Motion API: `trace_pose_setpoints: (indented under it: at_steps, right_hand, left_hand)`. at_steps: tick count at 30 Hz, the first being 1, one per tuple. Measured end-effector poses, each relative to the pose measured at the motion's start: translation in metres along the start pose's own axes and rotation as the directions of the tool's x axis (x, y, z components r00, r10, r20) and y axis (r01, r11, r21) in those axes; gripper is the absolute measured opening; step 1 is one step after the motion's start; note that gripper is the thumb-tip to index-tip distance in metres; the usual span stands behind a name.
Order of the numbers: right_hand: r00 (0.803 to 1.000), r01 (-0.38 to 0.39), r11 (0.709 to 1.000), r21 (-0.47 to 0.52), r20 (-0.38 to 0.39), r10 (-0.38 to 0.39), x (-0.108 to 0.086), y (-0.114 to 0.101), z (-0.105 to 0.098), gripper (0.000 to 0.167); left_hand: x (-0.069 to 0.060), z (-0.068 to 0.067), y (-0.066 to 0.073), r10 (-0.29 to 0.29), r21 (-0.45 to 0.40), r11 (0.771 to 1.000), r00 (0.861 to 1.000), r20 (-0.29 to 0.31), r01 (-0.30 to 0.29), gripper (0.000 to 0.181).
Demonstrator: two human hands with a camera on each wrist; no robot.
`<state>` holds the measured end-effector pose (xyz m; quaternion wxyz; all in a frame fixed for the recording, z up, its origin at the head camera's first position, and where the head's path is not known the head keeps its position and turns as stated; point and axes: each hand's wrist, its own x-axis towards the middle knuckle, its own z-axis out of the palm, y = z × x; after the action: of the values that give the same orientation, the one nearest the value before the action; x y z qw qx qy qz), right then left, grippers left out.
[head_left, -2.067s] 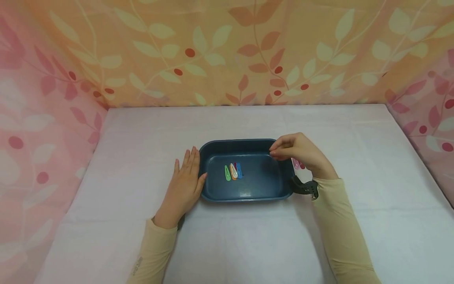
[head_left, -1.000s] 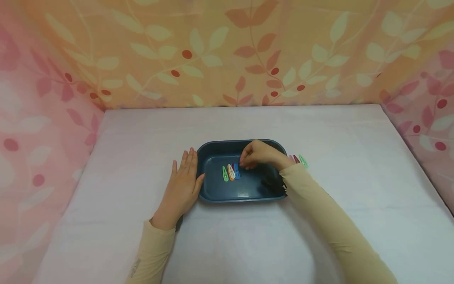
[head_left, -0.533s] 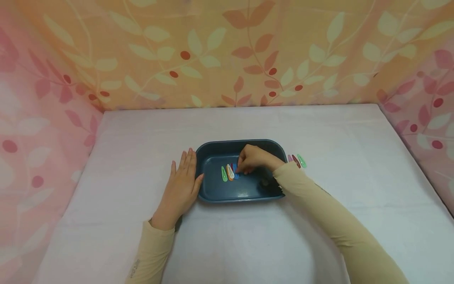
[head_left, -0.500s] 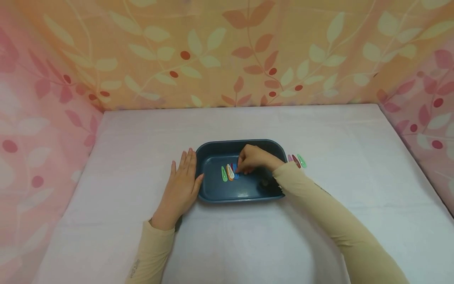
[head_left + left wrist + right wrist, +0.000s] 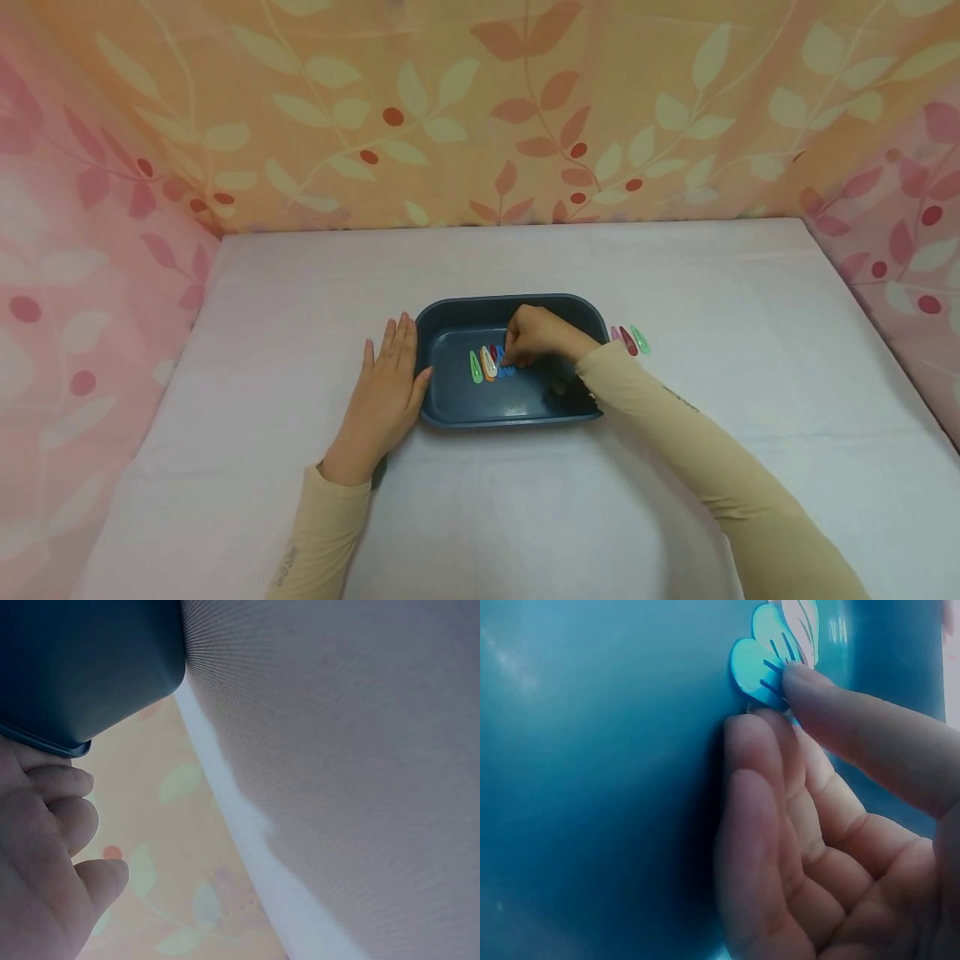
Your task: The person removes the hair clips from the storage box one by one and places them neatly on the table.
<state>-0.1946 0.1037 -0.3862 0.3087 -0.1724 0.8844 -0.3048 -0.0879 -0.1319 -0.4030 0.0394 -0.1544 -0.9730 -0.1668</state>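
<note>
Tray: Dark blue, rounded at the corners, the tray (image 5: 457, 408) sits on a white cloth (image 5: 465, 517), with a person's hands at work in and beside it.

Right hand: Reaching inside the tray, the right hand (image 5: 543, 333) pinches a blue hair clip (image 5: 754, 667) between thumb and fingers, low over the tray floor.

Left hand: Fingers extended, thumb spread, the left hand (image 5: 382, 392) lies against the tray's left end, thumb tip over the rim, gripping nothing.

Clips in tray: A second blue clip (image 5: 769, 626) lies just beside the pinched one; whether they touch is unclear. Next to it, a white clip (image 5: 489, 362) overlaps an orange clip (image 5: 491, 378), with a dark red clip (image 5: 493, 350) close behind. A green clip (image 5: 476, 368) lies farthest left.

Clips on cloth: Beyond the tray's right end, a pink clip (image 5: 615, 333), a red clip (image 5: 628, 342) and a light green clip (image 5: 640, 339) form a slanting row.

Backdrop: A leaf-patterned orange curtain (image 5: 450, 83) hangs behind the table.
</note>
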Motion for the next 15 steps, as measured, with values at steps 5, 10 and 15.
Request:
trace_pose_setpoints:
  at_steps: [5, 10, 15]
  right_hand:
    - [1.000, -0.010, 0.999, 0.037, 0.007, 0.009, 0.0007, 0.0017, -0.0006, 0.011]
    - [1.000, -0.008, 0.998, 0.067, 0.017, 0.007, 0.0009, 0.0025, -0.0021, 0.009]
    - [0.999, 0.004, 0.993, 0.121, 0.038, -0.009, -0.0014, 0.0028, -0.0057, 0.006]
  left_hand:
    - [-0.0005, -0.0005, 0.0003, 0.005, -0.006, 1.000, 1.000, -0.006, -0.005, 0.065]
    - [-0.0002, -0.0007, 0.0005, 0.006, -0.006, 1.000, 1.000, 0.004, -0.006, 0.065]
    - [0.0001, -0.0003, 0.0005, 0.002, -0.003, 1.000, 1.000, 0.004, -0.002, 0.065]
